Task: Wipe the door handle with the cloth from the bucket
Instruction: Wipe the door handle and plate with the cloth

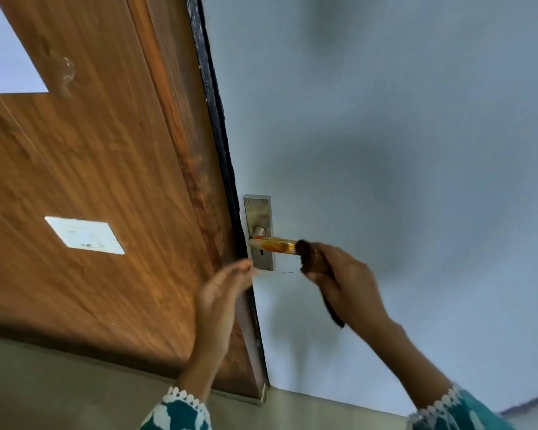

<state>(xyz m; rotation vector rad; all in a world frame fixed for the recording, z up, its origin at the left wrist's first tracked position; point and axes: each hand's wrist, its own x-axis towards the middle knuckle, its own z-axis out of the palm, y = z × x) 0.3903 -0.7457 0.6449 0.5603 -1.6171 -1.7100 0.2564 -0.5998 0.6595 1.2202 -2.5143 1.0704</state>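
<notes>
**Now at the lever's tip: cloth meets handle**

Broadly, the pale blue-grey door [385,135] fills the right of the tilted view, its dark edge [221,125] running down the middle, with a wood-grain panel [90,166] to the left carrying a white switch plate [84,235]. The floor [59,383] shows along the bottom.

On the door sits a steel backplate [259,212], and from it the door handle [272,244] juts out to the right, its long axis roughly level in the frame, its surface looking amber-gold, perhaps wrapped in film. A keyhole lies just under the lever.

The right hand [345,283] is closed around a dark cloth [311,257], bunched at the fingers with a tail trailing down past the wrist. The cloth's bunched end touches the free tip of the lever, so the unwiped length appears to lie leftward from that hand, toward the backplate. The left hand [221,293] is open, holding nothing, fingers raised beside the door's edge just below the backplate; whether it touches the edge is unclear through blur.

The right hand is the working one and the nearer to the lever's tip. My judgement: the coming stroke should run along the lever's axis, tip to pivot. The bucket is out of sight.
</notes>
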